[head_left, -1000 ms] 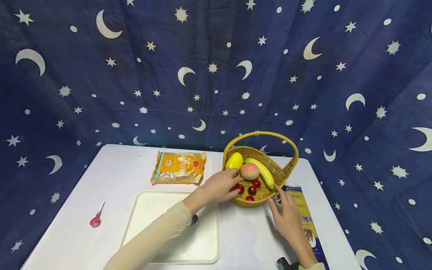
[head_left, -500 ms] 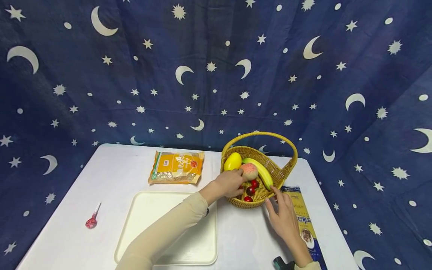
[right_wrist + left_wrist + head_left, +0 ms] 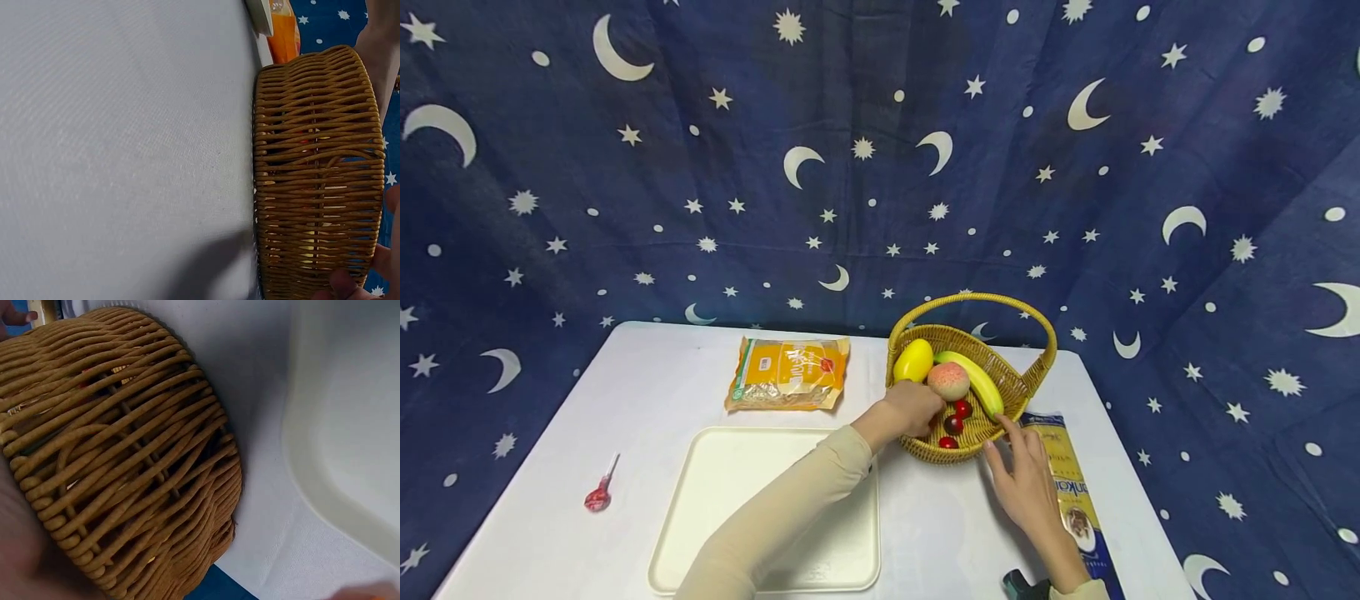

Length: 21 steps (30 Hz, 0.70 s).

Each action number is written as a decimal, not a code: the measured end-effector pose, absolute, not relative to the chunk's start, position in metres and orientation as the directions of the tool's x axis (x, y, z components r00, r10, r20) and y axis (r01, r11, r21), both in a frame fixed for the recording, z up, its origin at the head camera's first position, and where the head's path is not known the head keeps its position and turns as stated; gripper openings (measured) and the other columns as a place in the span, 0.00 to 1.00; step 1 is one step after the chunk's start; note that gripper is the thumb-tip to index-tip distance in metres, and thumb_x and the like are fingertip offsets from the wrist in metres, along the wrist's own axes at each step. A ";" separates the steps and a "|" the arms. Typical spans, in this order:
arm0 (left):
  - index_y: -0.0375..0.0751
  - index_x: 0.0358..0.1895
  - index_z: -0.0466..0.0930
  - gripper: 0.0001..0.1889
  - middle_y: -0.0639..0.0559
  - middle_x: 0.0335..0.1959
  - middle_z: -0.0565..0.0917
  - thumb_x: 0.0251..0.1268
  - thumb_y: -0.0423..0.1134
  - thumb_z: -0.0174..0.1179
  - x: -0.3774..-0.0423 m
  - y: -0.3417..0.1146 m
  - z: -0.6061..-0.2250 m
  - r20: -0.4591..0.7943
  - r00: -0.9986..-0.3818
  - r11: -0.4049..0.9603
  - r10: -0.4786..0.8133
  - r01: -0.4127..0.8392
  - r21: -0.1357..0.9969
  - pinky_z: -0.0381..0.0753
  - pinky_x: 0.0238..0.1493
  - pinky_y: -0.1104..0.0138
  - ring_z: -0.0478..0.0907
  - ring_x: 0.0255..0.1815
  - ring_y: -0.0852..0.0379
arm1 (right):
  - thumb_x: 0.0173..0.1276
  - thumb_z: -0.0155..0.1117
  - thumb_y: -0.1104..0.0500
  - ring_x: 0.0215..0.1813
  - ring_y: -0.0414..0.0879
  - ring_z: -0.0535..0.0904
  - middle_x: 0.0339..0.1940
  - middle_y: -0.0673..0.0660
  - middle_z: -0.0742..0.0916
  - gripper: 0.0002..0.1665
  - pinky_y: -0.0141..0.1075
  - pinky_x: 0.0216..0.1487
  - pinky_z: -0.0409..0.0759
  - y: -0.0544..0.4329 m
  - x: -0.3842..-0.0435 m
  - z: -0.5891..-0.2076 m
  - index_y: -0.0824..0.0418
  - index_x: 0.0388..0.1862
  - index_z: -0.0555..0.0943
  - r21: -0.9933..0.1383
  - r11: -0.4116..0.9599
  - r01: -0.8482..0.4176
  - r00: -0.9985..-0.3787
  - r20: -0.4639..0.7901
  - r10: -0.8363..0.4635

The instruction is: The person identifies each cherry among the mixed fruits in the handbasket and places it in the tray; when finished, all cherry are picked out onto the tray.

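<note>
Head view: left hand [image 3: 913, 408] inside light-looking, stiff wicker basket [image 3: 931, 453], grip hidden; right hand [image 3: 1028, 483] pinches rim [image 3: 972, 450]; handle [image 3: 974, 297] suits lifting

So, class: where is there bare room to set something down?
Free: the table between lollipop and tray; the tray's left part, beside the sleeve; and table between tray and right hand, nearer than the basket. Crowded: the basket, fruit inside, left hand over its side.

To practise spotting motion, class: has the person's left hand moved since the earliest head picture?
Yes: judged against the basket, the left hand has moved rightward, farther over it.
</note>
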State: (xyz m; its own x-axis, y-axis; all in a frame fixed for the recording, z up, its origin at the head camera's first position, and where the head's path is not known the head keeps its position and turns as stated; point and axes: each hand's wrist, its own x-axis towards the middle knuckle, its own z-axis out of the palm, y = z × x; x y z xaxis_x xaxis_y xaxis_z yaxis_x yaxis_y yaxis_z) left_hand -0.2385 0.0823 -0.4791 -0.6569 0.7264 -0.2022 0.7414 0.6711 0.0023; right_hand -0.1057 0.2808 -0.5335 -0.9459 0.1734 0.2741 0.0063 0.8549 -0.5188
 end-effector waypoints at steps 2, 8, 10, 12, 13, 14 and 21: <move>0.56 0.47 0.88 0.08 0.61 0.42 0.90 0.68 0.46 0.71 -0.237 0.083 -0.479 -0.202 -0.655 0.669 0.728 0.743 0.000 0.83 0.56 0.64 0.83 0.41 0.62 | 0.80 0.62 0.49 0.51 0.52 0.75 0.54 0.62 0.80 0.30 0.41 0.45 0.70 0.280 -0.106 -0.534 0.53 0.78 0.74 -0.517 0.856 0.008 -0.945 0.275 0.175; 0.55 0.41 0.89 0.05 0.62 0.39 0.91 0.65 0.44 0.72 -0.235 0.085 -0.480 -0.173 -0.669 0.676 0.722 0.736 -0.024 0.79 0.59 0.64 0.82 0.38 0.63 | 0.80 0.62 0.48 0.52 0.53 0.76 0.55 0.62 0.80 0.30 0.41 0.44 0.71 0.278 -0.107 -0.534 0.53 0.77 0.74 -0.508 0.862 0.011 -0.944 0.278 0.176; 0.55 0.40 0.88 0.05 0.62 0.38 0.90 0.65 0.45 0.73 -0.235 0.084 -0.482 -0.150 -0.675 0.681 0.722 0.732 -0.019 0.79 0.58 0.64 0.83 0.38 0.63 | 0.81 0.61 0.48 0.52 0.53 0.76 0.55 0.62 0.80 0.30 0.40 0.44 0.70 0.278 -0.107 -0.534 0.53 0.77 0.74 -0.512 0.859 0.019 -0.946 0.270 0.181; 0.54 0.40 0.87 0.06 0.62 0.37 0.90 0.66 0.47 0.73 -0.235 0.083 -0.483 -0.121 -0.679 0.683 0.724 0.731 -0.009 0.79 0.57 0.64 0.84 0.39 0.62 | 0.81 0.61 0.47 0.51 0.52 0.76 0.55 0.62 0.80 0.30 0.39 0.43 0.69 0.278 -0.107 -0.535 0.52 0.77 0.74 -0.520 0.854 0.027 -0.946 0.262 0.189; 0.54 0.41 0.87 0.07 0.62 0.38 0.90 0.66 0.48 0.73 -0.235 0.082 -0.483 -0.108 -0.679 0.683 0.726 0.730 -0.003 0.79 0.57 0.64 0.85 0.40 0.62 | 0.81 0.60 0.47 0.50 0.52 0.75 0.55 0.61 0.80 0.29 0.39 0.42 0.68 0.278 -0.107 -0.535 0.52 0.78 0.74 -0.525 0.850 0.033 -0.947 0.255 0.194; 0.54 0.42 0.87 0.08 0.61 0.39 0.90 0.67 0.49 0.73 -0.235 0.082 -0.484 -0.095 -0.681 0.684 0.726 0.729 0.005 0.79 0.57 0.63 0.85 0.40 0.62 | 0.82 0.60 0.47 0.50 0.51 0.74 0.55 0.61 0.79 0.29 0.38 0.42 0.67 0.278 -0.107 -0.535 0.51 0.78 0.74 -0.529 0.848 0.037 -0.948 0.250 0.198; 0.54 0.56 0.87 0.16 0.57 0.48 0.89 0.71 0.53 0.69 -0.232 0.076 -0.484 -0.030 -0.691 0.691 0.723 0.722 0.033 0.80 0.63 0.58 0.86 0.46 0.59 | 0.82 0.59 0.46 0.49 0.50 0.73 0.54 0.61 0.79 0.29 0.38 0.42 0.67 0.278 -0.108 -0.537 0.50 0.78 0.74 -0.539 0.842 0.043 -0.948 0.245 0.205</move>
State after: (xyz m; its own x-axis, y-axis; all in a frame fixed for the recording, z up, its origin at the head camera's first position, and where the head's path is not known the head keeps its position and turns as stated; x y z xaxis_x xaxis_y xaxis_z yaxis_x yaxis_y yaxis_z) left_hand -0.2317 0.0756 -0.4840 -0.6906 0.7226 -0.0303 0.7218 0.6912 0.0335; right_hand -0.1082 0.2778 -0.5372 -0.9476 0.2048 0.2451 0.0426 0.8415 -0.5385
